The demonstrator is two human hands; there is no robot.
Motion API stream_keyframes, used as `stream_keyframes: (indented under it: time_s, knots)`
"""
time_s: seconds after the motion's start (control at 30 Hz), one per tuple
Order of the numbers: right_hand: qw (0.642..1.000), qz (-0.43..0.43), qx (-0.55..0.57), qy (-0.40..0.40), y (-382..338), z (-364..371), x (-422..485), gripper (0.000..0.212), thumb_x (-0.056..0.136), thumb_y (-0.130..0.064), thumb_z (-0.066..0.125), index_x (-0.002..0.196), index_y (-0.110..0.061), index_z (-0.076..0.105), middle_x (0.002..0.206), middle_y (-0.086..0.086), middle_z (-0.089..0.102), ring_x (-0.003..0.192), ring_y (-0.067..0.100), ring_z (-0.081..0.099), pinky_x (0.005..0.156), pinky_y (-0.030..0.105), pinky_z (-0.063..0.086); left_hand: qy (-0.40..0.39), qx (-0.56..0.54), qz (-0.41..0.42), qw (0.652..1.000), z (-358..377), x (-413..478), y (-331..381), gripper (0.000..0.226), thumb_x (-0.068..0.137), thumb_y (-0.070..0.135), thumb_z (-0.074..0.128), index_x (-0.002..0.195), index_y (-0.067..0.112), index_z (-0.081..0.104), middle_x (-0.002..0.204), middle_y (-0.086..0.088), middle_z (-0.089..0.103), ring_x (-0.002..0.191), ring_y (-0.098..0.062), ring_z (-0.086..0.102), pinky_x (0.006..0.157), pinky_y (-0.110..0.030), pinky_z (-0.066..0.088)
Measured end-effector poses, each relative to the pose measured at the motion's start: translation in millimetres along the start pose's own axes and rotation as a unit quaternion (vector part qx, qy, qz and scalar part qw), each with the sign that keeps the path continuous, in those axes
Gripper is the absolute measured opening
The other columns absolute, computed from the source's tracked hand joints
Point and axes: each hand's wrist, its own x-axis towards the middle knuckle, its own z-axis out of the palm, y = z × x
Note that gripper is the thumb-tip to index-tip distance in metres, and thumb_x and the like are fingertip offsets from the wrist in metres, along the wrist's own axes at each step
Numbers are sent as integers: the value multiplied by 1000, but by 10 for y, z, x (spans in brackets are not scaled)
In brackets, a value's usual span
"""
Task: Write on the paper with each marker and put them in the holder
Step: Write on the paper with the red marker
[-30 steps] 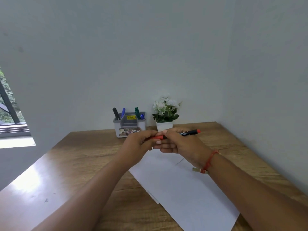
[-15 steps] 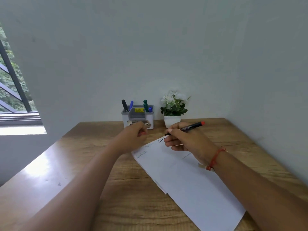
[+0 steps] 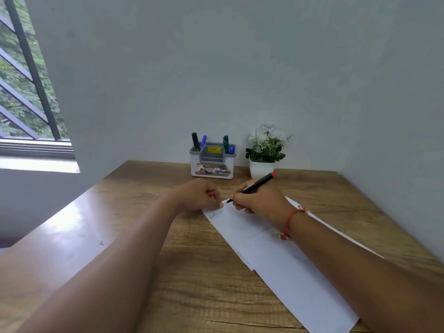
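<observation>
Right hand [image 3: 260, 201] grip holds the marker [image 3: 254, 186], tip on the paper [image 3: 283, 258]; left hand [image 3: 199, 195] pinches its red cap [image 3: 211, 193].

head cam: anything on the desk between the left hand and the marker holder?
Nothing. In the head view only bare wooden desk separates the left hand from the holder. The potted plant stands off to the holder's right.

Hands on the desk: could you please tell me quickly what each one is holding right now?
Left hand: closed on the red cap, fingers resting on the paper.
Right hand: closed on the marker, tip at the paper.
</observation>
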Motion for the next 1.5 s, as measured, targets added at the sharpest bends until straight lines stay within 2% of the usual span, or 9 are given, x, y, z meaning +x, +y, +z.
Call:
stream_keyframes:
  time_s: [0.13, 0.3, 0.43, 0.57, 0.7, 0.8, 0.97, 1.33, 1.5]
  knots:
    - [999, -4, -31, 6, 117, 60, 45, 33, 66, -27, 65, 86, -3, 74, 88, 19, 73, 67, 18, 58, 60, 35, 45, 2, -9, -3, 1000, 7, 15, -6, 15, 87, 26, 71, 100, 19, 74, 97, 4, 69, 95, -16, 62, 87, -33, 50]
    - [998, -22, -59, 13, 193, 78, 76, 50, 59, -48, 61, 85, -8, 74, 83, 13, 74, 78, 27, 70, 69, 47, 57, -5, -17, -10, 1000, 20, 40, -25, 19, 86, 25, 73, 102, 13, 73, 94, 6, 69, 97, -19, 63, 88, -34, 50]
    - [998, -22, -65, 14, 226, 104, 98, 44, 64, -47, 64, 79, -5, 67, 66, 4, 61, 64, 17, 57, 59, 37, 47, -4, -17, -17, 1000, 25, 52, -27, 26, 86, 25, 73, 104, 6, 72, 95, 4, 71, 101, -24, 64, 92, -41, 51]
    - [997, -17, -80, 17, 268, 116, 124, 27, 75, -40, 69, 72, -14, 63, 64, -1, 57, 62, 11, 54, 54, 28, 41, -6, -15, -28, 999, 27, 49, -19, 26, 87, 25, 73, 104, 5, 71, 96, 4, 71, 102, -24, 63, 94, -42, 51]
    - [996, -15, -83, 2, 239, 138, 143, 30, 64, -45, 61, 69, -16, 55, 65, 0, 52, 64, 15, 51, 55, 31, 41, -8, -16, -31, 999, 32, 54, -4, 24, 87, 25, 72, 104, 8, 71, 98, 4, 70, 100, -21, 63, 94, -40, 51]
    - [996, -27, -81, 9, 264, 119, 138, 22, 75, -35, 66, 72, -14, 61, 66, 2, 56, 62, 14, 51, 55, 31, 39, -12, -10, -35, 999, 33, 63, -15, 24, 88, 26, 72, 104, 9, 71, 99, 4, 70, 100, -21, 63, 97, -43, 52]
    - [995, -26, -92, 26, 311, 122, 159, 26, 82, -38, 70, 77, -14, 65, 71, -1, 62, 68, 11, 57, 55, 23, 38, -13, -14, -36, 999, 34, 64, -18, 22, 87, 25, 73, 103, 10, 72, 100, 1, 71, 102, -24, 63, 97, -44, 51]
    - [993, -18, -114, 21, 332, 144, 210, 35, 81, -43, 68, 90, -9, 71, 80, 4, 69, 75, 16, 64, 56, 26, 42, -12, -26, -40, 999, 34, 67, -13, 22, 87, 23, 73, 103, 7, 72, 101, -3, 70, 103, -26, 62, 91, -41, 51]
    - [995, 3, -96, 12, 304, 141, 206, 25, 76, -37, 65, 74, -13, 57, 66, 2, 51, 61, 15, 49, 51, 28, 36, -10, -26, -40, 999, 51, 77, -26, 26, 86, 25, 74, 105, 7, 71, 104, -8, 71, 103, -29, 63, 93, -43, 50]
